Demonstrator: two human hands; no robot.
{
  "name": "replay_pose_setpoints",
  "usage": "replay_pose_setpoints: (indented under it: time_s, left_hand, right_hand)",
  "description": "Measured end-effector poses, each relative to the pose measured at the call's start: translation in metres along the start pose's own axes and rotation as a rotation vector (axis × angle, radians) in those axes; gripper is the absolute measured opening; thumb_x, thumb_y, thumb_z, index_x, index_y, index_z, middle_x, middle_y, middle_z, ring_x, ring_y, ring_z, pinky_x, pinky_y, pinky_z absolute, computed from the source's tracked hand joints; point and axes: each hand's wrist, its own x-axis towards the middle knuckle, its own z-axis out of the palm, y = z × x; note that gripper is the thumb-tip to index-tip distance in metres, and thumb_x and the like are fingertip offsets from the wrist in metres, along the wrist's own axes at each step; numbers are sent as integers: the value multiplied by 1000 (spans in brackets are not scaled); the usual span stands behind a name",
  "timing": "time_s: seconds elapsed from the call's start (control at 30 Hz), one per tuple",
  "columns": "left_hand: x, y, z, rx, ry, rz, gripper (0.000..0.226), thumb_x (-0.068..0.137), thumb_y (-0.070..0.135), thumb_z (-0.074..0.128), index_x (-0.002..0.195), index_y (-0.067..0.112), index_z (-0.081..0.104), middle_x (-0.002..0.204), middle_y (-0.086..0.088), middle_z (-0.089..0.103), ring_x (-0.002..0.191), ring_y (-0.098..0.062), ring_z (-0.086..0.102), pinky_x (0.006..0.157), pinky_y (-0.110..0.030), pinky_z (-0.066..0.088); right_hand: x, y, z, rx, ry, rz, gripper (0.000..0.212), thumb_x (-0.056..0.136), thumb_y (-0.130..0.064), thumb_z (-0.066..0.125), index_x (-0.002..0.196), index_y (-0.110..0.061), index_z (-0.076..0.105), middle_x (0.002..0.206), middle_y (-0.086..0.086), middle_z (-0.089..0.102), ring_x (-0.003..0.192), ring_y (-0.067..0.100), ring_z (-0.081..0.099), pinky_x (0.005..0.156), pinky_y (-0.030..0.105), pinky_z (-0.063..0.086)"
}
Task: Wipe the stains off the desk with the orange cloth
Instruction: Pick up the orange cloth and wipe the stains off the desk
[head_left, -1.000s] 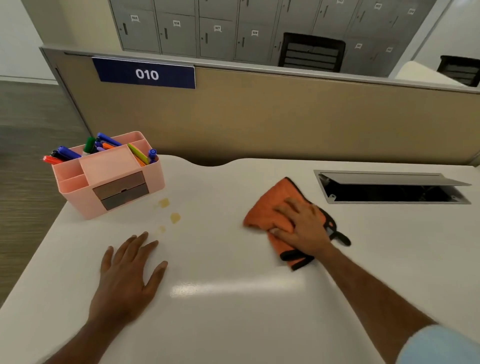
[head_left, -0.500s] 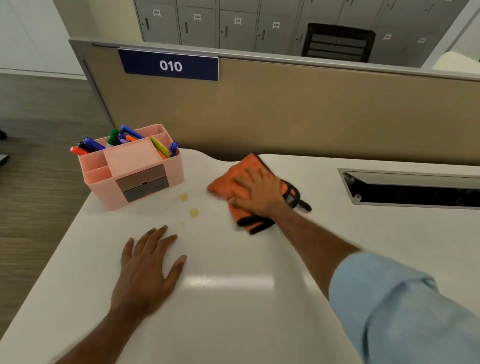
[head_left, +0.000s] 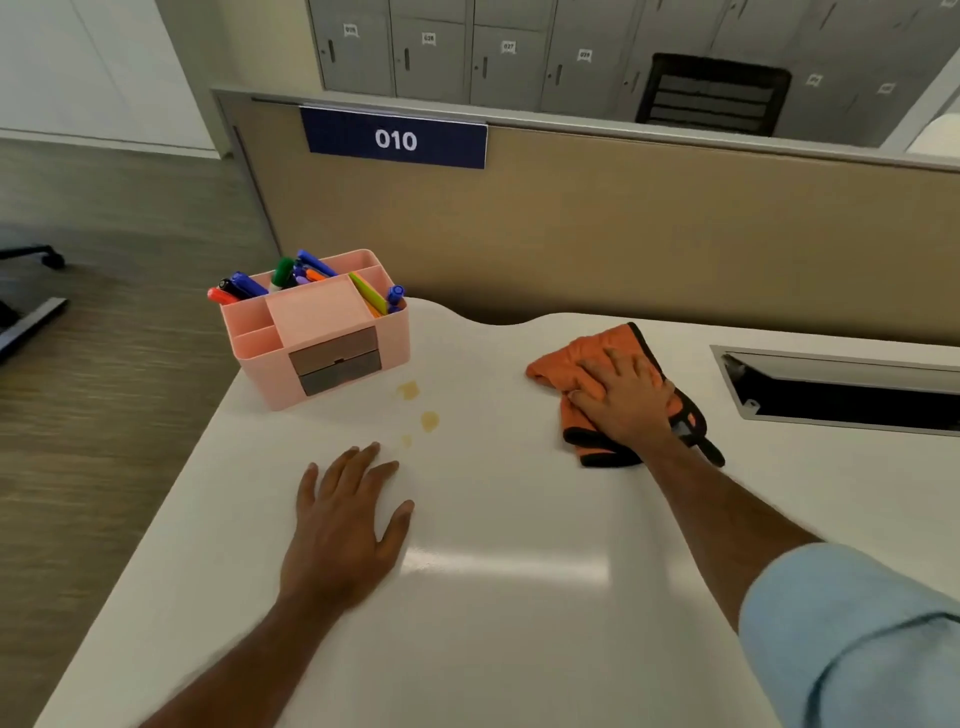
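The orange cloth (head_left: 563, 364), edged in black, lies bunched on the white desk (head_left: 493, 597) near its far edge. My right hand (head_left: 626, 402) presses down on the cloth, fingers spread over it. Three yellowish stains (head_left: 429, 421) mark the desk left of the cloth, about a hand's width from its nearest corner. The cloth does not touch them. My left hand (head_left: 343, 525) rests flat on the desk, palm down and empty, just in front of the stains.
A pink desk organizer (head_left: 317, 338) full of markers stands at the desk's far left corner, close behind the stains. An open cable hatch (head_left: 841, 389) is sunk into the desk at the right. A tan partition (head_left: 623, 234) labelled 010 closes off the back.
My right hand slid the cloth left almost to the stains, then drew it back right, leaving a gap. My left hand stayed flat in place. The view shifted.
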Motion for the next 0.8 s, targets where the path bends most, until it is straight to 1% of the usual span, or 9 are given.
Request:
replay_pose_setpoints:
  time_s: [0.1, 0.23, 0.37, 0.43, 0.53, 0.63, 0.67, 0.73, 0.8]
  left_hand:
    - [-1, -2, -3, 5, -5, -4, 61, 89, 59, 27, 139, 29, 45, 156, 4, 35, 146, -18, 25, 122, -49, 11]
    - [-1, 0, -3, -6, -21, -6, 61, 89, 58, 26, 140, 29, 44, 157, 3, 34, 147, -18, 25, 122, -50, 10]
    - [-3, -8, -6, -97, -57, 5, 65, 89, 60, 22, 144, 30, 38, 158, 5, 30, 147, -13, 21, 123, -42, 4]
    - [-1, -17, -14, -150, -62, 3, 64, 88, 60, 26, 142, 29, 40, 157, 4, 33, 145, -15, 27, 121, -37, 11]
    - [4, -41, -28, -89, -63, 4, 66, 86, 62, 27, 140, 27, 44, 155, 0, 37, 142, -21, 34, 116, -40, 24]
    - [6, -68, -38, -53, -59, -37, 67, 86, 62, 29, 139, 24, 45, 154, -3, 38, 141, -24, 35, 114, -43, 28]
    - [6, -72, -40, -62, -53, -55, 64, 88, 60, 33, 139, 23, 46, 154, -4, 38, 141, -25, 36, 114, -43, 28]
    - [10, -78, -42, -87, -34, -80, 58, 90, 54, 39, 138, 21, 49, 152, -5, 40, 140, -24, 36, 114, -43, 29]
    - [14, -80, -41, -81, -28, -79, 60, 89, 56, 37, 136, 21, 51, 150, -5, 43, 139, -25, 38, 114, -43, 30]
  right_hand:
    - [3, -52, 3, 62, -19, -51, 57, 91, -63, 34, 144, -43, 34, 160, -2, 22, 146, 32, 17, 110, 70, 12]
    - [-47, -111, 7, 182, -45, -313, 54, 86, -53, 36, 135, -38, 51, 155, -5, 34, 146, 24, 23, 110, 67, 13]
    - [-121, -95, 7, 238, -49, -455, 54, 80, -53, 35, 129, -43, 55, 152, -8, 40, 145, 16, 26, 111, 59, 16]
    - [-134, -72, 2, 262, 25, -411, 52, 79, -51, 41, 129, -43, 54, 148, -9, 45, 142, 16, 34, 109, 54, 24]
    - [-111, -59, -3, 206, 98, -207, 61, 76, -56, 42, 134, -38, 46, 146, -2, 42, 134, 25, 42, 104, 55, 29]
    - [-67, -88, 3, 172, 12, -47, 83, 76, -70, 42, 148, -37, 18, 159, 5, 23, 143, 31, 27, 109, 67, 19]
    - [-54, -101, 6, 158, -5, -31, 86, 77, -73, 43, 149, -37, 14, 160, 4, 20, 146, 30, 21, 109, 69, 17]
    - [-35, -131, 10, 148, -21, -43, 86, 77, -77, 40, 149, -39, 15, 161, 3, 19, 147, 30, 16, 109, 71, 14]
    - [-27, -162, 11, 130, -49, -87, 83, 76, -81, 34, 147, -42, 17, 161, 2, 18, 147, 33, 15, 109, 72, 12]
